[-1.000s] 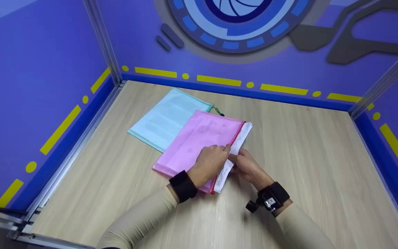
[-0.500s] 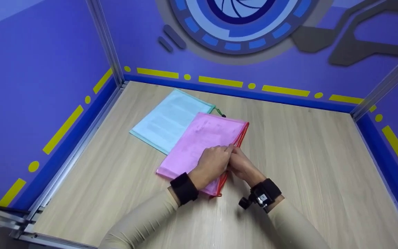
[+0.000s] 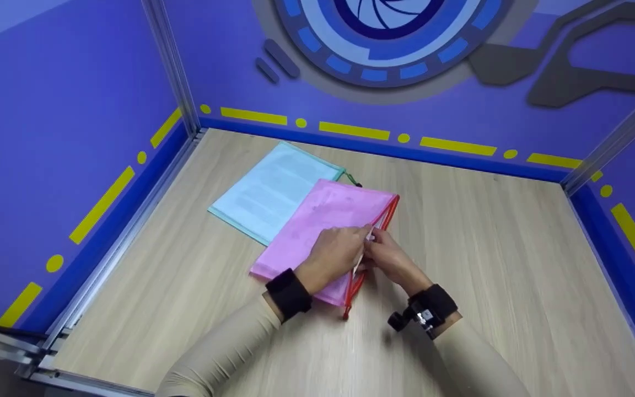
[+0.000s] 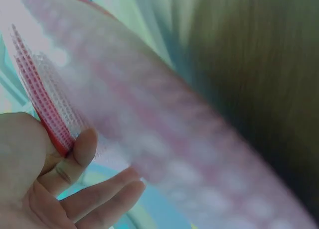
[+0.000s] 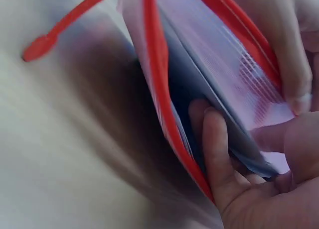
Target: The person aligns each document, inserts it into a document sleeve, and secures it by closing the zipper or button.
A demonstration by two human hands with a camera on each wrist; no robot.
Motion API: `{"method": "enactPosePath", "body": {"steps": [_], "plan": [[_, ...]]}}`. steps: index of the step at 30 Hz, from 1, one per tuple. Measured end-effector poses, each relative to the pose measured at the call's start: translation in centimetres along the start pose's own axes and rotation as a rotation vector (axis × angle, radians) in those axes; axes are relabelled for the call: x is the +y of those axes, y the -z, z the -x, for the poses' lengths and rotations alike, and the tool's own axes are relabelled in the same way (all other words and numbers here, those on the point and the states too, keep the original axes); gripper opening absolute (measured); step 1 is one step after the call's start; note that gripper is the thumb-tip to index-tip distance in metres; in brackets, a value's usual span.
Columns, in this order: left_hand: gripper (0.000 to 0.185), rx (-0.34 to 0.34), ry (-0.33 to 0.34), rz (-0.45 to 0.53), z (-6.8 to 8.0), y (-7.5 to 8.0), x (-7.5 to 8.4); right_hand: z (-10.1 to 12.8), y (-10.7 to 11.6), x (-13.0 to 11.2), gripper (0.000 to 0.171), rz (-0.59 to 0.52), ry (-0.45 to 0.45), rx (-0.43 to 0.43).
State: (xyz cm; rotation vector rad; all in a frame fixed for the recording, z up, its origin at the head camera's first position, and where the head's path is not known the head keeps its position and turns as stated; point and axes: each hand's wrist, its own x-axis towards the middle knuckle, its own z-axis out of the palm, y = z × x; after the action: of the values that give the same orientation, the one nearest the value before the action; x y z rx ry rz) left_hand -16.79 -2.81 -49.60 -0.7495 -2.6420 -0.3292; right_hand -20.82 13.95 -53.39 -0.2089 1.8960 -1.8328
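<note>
A pink mesh zip pouch [image 3: 317,220] with a red zipper edge [image 3: 386,218] lies on the wooden table, overlapping a light blue pouch [image 3: 265,190]. My left hand [image 3: 337,253] pinches the upper red lip of the pink pouch [image 4: 164,124] between thumb and fingers [image 4: 82,149], lifting it open. My right hand [image 3: 389,259] has its fingers [image 5: 214,139] inside the opening and pinches the stack of white papers [image 5: 199,74] there. Only a sliver of paper shows at the mouth. The red zipper pull [image 5: 37,47] lies on the table.
Purple walls with yellow dashes close the table [image 3: 488,248] on the left, back and right, with aluminium posts [image 3: 171,66] in the corners. The blue pouch's green cord [image 3: 350,179] lies beside the pink pouch's far corner. Bare wood shows to the right and front.
The white papers that stuck out along the pouch's right edge have slid inside. Both hands stayed at the opening, and the left hand has lifted the lip.
</note>
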Motion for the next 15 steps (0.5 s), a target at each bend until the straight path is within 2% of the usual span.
{"method": "enactPosePath", "body": {"steps": [3, 6, 8, 11, 13, 15], "plan": [[0.033, -0.013, 0.021, 0.05, -0.5, 1.0, -1.0, 0.9, 0.9, -1.3, 0.037, 0.169, 0.07, 0.022], [0.034, -0.014, 0.057, 0.174, -1.0, 2.0, -2.1, 2.0, 1.8, -2.5, 0.039, 0.358, 0.176, 0.066], [0.034, -0.006, 0.079, 0.258, -1.4, 2.7, -2.8, 2.7, 2.3, -3.0, 0.039, 0.483, 0.279, 0.084], [0.035, 0.006, 0.105, 0.342, -2.0, 3.6, -3.6, 3.7, 2.8, -3.3, 0.046, 0.756, 0.476, 0.129], [0.034, 0.012, 0.119, 0.371, -2.3, 4.1, -4.0, 4.3, 3.0, -3.4, 0.06, 0.962, 0.605, 0.178], [0.034, 0.01, 0.13, 0.4, -2.5, 4.7, -4.2, 4.7, 3.1, -3.5, 0.079, 1.157, 0.695, 0.246]]}}
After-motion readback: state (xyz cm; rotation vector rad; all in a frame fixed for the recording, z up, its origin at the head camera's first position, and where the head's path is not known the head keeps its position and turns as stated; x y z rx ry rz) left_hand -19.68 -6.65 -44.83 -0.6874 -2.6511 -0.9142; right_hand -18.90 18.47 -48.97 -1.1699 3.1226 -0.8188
